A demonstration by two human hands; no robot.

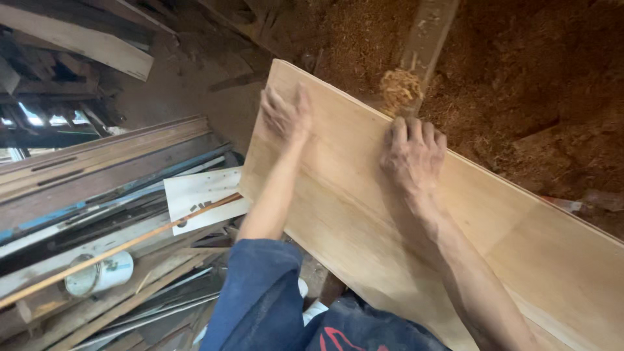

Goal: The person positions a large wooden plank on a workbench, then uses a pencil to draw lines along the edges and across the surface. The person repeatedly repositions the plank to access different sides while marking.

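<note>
Pale, smooth plywood board [364, 214], long and rectangular, lies slanting across the middle of the scene, its far corner toward the upper left and its length running off the near right edge. We judge the step in hand to be steadying or sliding this board along whatever bears it, which we cannot see.

Our left hand [286, 114] lies flat on the far corner, fingers spread and fully open, gripping nothing. Our right hand [414, 153] rests at the board's far long edge; the fingers seem to curl over that edge, though from this angle we cannot be sure they close on it.

Any next move, as we judge it, calls for even pressure from both palms, so the far corner does not swing or lift.

The board's face looks clean and light tan, with faint straight grain and a darker band along the near edge. Reddish-brown sawdust [520, 78] heaps beyond it, with a curl of pale shavings [400, 88] just past the far edge. At left lie stacked grey and brown planks [97, 169], and near them a white cylindrical can [101, 274].
</note>
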